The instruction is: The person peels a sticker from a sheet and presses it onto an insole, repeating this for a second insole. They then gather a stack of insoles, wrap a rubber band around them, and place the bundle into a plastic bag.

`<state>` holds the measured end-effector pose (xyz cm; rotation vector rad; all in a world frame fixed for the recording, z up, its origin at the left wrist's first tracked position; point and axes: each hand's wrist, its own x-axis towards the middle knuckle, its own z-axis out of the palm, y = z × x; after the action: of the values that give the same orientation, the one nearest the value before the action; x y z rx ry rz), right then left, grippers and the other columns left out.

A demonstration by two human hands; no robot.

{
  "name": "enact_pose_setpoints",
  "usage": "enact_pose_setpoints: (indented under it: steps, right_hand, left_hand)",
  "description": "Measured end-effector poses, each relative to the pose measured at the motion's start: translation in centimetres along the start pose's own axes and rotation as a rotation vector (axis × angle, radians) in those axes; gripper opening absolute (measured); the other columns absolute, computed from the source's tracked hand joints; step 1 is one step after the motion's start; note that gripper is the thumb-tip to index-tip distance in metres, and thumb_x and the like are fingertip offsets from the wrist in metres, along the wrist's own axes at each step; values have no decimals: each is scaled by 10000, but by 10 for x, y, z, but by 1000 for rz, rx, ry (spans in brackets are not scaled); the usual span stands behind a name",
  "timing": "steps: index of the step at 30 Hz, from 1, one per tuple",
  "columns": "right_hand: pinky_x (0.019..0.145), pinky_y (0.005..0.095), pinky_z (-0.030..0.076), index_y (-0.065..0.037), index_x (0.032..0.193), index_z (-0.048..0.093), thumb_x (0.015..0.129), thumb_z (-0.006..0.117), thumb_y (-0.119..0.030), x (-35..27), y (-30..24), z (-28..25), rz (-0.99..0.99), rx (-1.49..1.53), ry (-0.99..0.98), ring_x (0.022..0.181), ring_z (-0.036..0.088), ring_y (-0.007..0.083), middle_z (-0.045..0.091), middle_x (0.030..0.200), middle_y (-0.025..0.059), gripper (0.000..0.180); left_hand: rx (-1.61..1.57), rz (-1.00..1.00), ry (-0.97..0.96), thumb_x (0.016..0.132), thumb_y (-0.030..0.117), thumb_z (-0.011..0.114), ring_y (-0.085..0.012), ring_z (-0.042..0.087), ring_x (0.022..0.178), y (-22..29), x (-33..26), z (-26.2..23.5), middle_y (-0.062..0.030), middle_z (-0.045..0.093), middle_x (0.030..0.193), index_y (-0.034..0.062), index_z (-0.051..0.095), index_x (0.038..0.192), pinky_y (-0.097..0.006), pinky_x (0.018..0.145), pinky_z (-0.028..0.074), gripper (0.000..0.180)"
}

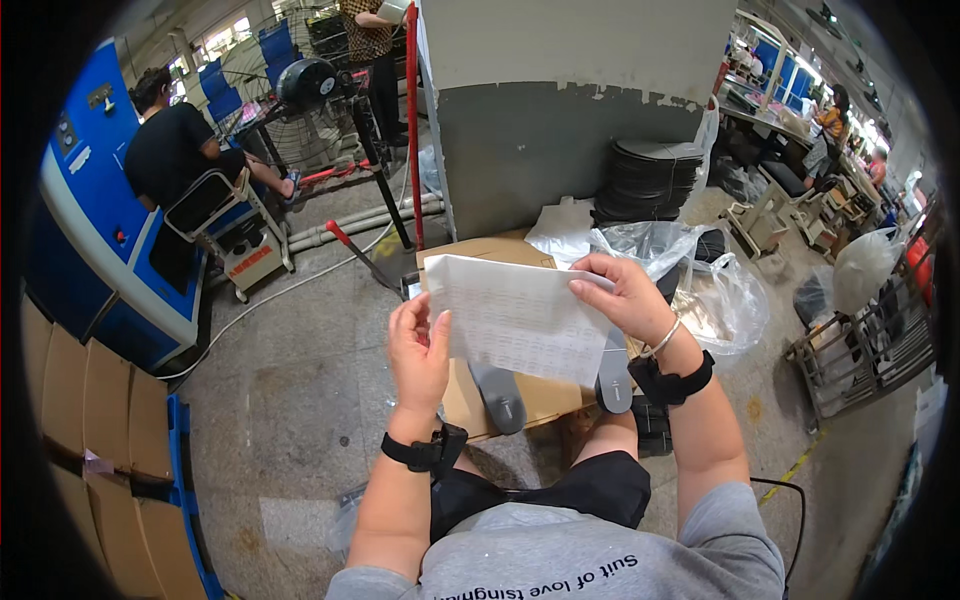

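Observation:
A stack of thin white printed sheets (515, 315) is held up in front of me, over a cardboard surface (545, 402). My right hand (625, 297) pinches its upper right corner between thumb and fingers. At its left edge is my left hand (418, 352), thumb and fingers apart, beside the paper and not visibly gripping it. Two dark grey insoles lie below the paper on the cardboard, a left insole (498, 397) and a right insole (613, 382). The sheets hide their upper ends.
Behind the cardboard, a pile of black sheets (650, 180) stands against the wall, with clear plastic bags (725, 300) nearby. A black-handled red lever (360, 255) and a fan (308, 85) are at left. Cartons (105, 400) line the left side. Other people sit and stand farther off.

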<state>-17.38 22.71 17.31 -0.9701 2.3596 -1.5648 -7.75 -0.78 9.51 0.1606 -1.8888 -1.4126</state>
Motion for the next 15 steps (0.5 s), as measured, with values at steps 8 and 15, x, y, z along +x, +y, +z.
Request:
enact_pose_setpoints:
  steps: [8,15]
  right_hand:
    - [751,234,436,-1,943,599,852,598,-151,-31,-6,-2,40,62,-25,807,514,69,597,850,-1,175]
    - [759,232,451,10,1065,531,839,630,-143,-52,41,7,-20,295,357,861,531,84,577,944,45,290]
  left_hand:
    - [-331,-284,-181,867,113,597,-79,530,801,4,-4,-1,-21,585,894,12,554,960,-228,731,430,144]
    - [-794,-437,-209,897,82,535,-119,569,910,22,-1,-11,-64,612,1003,11,529,1050,-266,836,432,169]
